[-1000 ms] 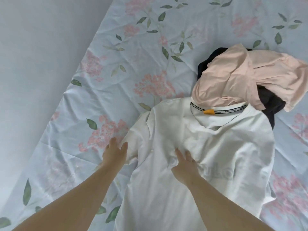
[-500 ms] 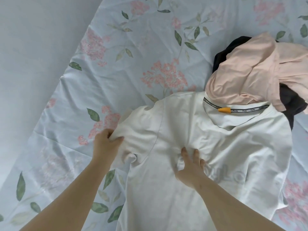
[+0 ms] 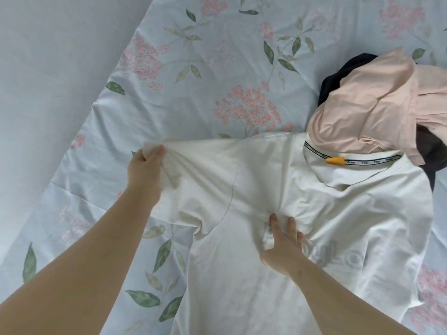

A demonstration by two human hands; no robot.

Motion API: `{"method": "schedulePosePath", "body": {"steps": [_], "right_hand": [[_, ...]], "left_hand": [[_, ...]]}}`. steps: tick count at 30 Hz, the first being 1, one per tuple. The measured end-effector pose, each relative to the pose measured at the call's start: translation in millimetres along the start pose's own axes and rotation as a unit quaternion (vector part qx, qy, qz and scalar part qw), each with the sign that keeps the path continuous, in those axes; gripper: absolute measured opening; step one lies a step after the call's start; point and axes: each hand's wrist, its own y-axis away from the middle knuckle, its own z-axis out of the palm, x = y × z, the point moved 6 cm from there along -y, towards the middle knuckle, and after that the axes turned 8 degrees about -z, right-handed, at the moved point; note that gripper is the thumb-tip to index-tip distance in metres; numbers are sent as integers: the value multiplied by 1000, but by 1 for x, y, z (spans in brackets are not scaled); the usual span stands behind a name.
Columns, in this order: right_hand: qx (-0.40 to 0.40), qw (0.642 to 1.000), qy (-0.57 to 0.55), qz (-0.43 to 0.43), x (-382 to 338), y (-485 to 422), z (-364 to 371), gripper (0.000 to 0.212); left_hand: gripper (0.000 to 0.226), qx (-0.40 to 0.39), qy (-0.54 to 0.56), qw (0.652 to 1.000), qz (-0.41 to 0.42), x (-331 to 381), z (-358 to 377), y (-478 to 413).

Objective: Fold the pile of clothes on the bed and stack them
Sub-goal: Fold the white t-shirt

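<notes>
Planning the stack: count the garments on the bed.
3: white T-shirt spread at centre; peach garment crumpled over its collar; dark garment beneath the peach one. More may be hidden.

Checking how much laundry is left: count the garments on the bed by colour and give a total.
white T-shirt: 1
pink garment: 1 (crumpled heap; I cannot tell if it hides a second piece)
dark garment: 1, mostly under the pink one
Total: 3
</notes>
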Motion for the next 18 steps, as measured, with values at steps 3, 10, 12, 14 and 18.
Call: {"method": "schedulePosePath", "body": {"steps": [3,10,12,14,18], "right_hand": [[8,1000,7,0,1,-1,1,90],[14,1000,19,7,4,-2,4,91],[16,1000,20,8,3,-2,4,92],[19,1000,23,11,3,-1,4,94],[21,999,32,9,1,0,4,94]], "left_hand": [[19,56,-4,998,18,-9,-30,-11],[50,-116,-353,929,-7,-36,-26,-12],[39,-124,-398,909,23,-38,-30,-8],[25,-144,-252,957,26,-37,-37,-4],[22,-184,-100,978,-9,-46,-40,6]]}}
